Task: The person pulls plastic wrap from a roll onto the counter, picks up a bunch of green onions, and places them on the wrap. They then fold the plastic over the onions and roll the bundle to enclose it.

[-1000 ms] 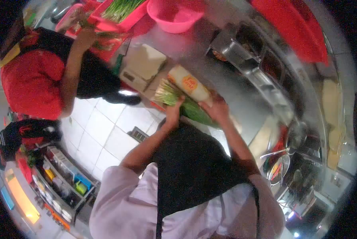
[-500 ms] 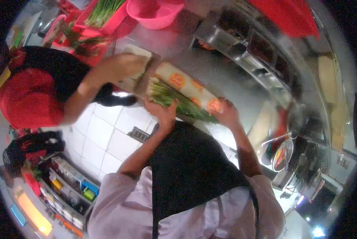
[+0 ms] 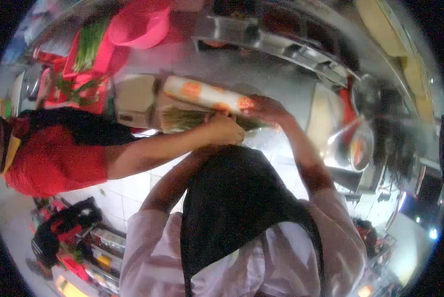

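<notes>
A long white roll with orange printed marks (image 3: 202, 94) lies along the far side of a bunch of green onions (image 3: 182, 120), which is blurred. My right hand (image 3: 267, 110) is closed around the right end of the roll, close to the onion tips. Another person's hand (image 3: 226, 129) reaches in from the left, over the front of the onions. Behind that person's forearm, my left arm runs up toward the bunch. My left hand is mostly hidden there, so its fingers cannot be made out.
Left of the roll is a pale cutting board (image 3: 135, 94). A pink basin (image 3: 140, 24) and a red tray of green onions (image 3: 91, 47) stand at the back left. Metal containers (image 3: 281, 44) line the back. A round metal bowl (image 3: 358, 148) sits at the right.
The other person's arm has swung from the board across in front of me, covering my left hand. My right hand stays by the roll's right end. The camera view has turned.
</notes>
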A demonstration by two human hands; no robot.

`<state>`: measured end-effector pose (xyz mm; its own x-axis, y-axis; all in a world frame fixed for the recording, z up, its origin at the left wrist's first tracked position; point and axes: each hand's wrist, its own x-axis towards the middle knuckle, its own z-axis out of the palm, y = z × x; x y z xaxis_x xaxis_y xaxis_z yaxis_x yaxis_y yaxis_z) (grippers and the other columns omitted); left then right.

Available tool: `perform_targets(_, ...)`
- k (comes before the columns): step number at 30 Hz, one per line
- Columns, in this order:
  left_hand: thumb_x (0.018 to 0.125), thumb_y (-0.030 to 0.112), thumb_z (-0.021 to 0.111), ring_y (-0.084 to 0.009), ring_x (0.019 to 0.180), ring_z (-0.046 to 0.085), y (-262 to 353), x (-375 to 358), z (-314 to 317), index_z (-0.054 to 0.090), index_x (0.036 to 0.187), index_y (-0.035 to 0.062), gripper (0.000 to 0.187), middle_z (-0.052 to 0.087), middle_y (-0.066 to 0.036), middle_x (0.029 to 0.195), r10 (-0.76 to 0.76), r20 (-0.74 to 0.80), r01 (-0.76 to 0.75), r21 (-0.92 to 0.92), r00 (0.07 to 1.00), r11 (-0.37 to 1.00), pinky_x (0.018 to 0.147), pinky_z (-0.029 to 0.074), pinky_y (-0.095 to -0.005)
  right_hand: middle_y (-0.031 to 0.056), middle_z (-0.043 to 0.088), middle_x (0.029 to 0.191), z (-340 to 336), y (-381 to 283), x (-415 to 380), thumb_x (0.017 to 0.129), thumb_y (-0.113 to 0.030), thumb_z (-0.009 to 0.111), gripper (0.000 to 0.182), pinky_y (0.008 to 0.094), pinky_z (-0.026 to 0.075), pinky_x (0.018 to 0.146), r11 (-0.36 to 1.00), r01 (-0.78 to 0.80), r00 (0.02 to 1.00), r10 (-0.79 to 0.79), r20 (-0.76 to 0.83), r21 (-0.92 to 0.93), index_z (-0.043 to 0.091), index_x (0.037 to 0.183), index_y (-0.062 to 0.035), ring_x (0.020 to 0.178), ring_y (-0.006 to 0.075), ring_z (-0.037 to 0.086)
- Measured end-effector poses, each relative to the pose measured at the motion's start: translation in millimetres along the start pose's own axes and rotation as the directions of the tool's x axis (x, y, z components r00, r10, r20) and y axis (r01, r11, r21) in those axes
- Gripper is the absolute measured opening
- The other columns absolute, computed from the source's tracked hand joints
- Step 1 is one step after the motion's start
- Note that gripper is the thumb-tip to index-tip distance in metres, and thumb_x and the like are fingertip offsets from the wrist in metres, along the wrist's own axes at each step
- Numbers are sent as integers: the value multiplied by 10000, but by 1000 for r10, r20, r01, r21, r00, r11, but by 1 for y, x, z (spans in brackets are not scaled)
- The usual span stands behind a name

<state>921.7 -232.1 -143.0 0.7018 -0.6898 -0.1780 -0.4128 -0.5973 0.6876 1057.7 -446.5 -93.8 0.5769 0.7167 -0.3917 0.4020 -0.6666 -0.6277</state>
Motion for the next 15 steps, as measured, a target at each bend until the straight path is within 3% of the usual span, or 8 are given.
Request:
perform_targets(1,859,491,634,-363,1071,634,34,8,-21,731,1120,89,489,706,-184,1068,-285,64,238,396,956,887,896,505,-510,163,652,1326,-6,-9,-6,828,-802,591,831,473,478,1050,1000,-19,1000,19,-9,10,597,1373,-176,1221,378,617)
perform_targets(2,848,553,631,-360,1063,669,60,16,-39,745,1119,98,541,723,-178,1094,-391,143,357,218,909,909,926,520,-487,158,659,1312,-15,-20,-11,823,-794,606,816,470,478,1049,998,-5,1000,5,0,67,610,1357,-176,1217,380,617)
perform_targets(3,848,553,631,-360,1063,669,66,23,-26,745,1119,98,541,723,-178,1094,-377,156,339,221,913,914,926,520,-487,153,666,1297,-18,-24,-14,819,-785,621,801,467,478,1049,992,6,1000,-8,11,125,623,1340,-177,1214,382,617)
perform_targets(4,859,564,642,-390,1147,633,69,28,-10,731,1164,105,558,694,-195,1186,-472,-28,466,-115,881,877,990,501,-476,165,639,1334,-15,-18,-13,811,-770,646,837,469,475,1054,996,-10,1000,11,-2,86,580,1385,-166,1243,379,598)
perform_targets(5,870,574,653,-419,1231,597,68,35,0,717,1209,111,578,665,-212,1277,-598,-169,478,-452,783,753,1055,483,-464,165,639,1334,-15,-18,-19,811,-770,646,837,469,475,1054,996,-22,1000,23,-14,90,580,1385,-166,1243,379,598)
perform_targets(7,868,591,656,-415,1237,601,60,53,6,708,1237,117,603,662,-210,1293,-534,-109,444,-430,839,786,1065,475,-466,173,596,1396,-11,-18,-36,811,-759,656,892,473,466,1073,972,-82,995,65,-82,-222,513,1451,-154,1283,379,570)
perform_targets(10,885,628,626,-408,1228,618,39,73,37,661,1322,143,653,666,-200,1302,-462,-31,419,-369,886,829,1083,463,-457,195,549,1452,3,25,-34,796,-779,650,980,475,446,1102,967,-66,997,58,-41,-244,446,1505,-134,1322,388,540)
perform_targets(15,957,634,510,-410,1225,622,50,68,32,579,1407,191,635,654,-177,1342,-387,86,397,-178,918,900,1098,457,-433,191,522,1495,-14,26,-25,779,-821,622,1024,449,409,1139,987,-102,992,110,55,-123,459,1499,-111,1365,382,508)
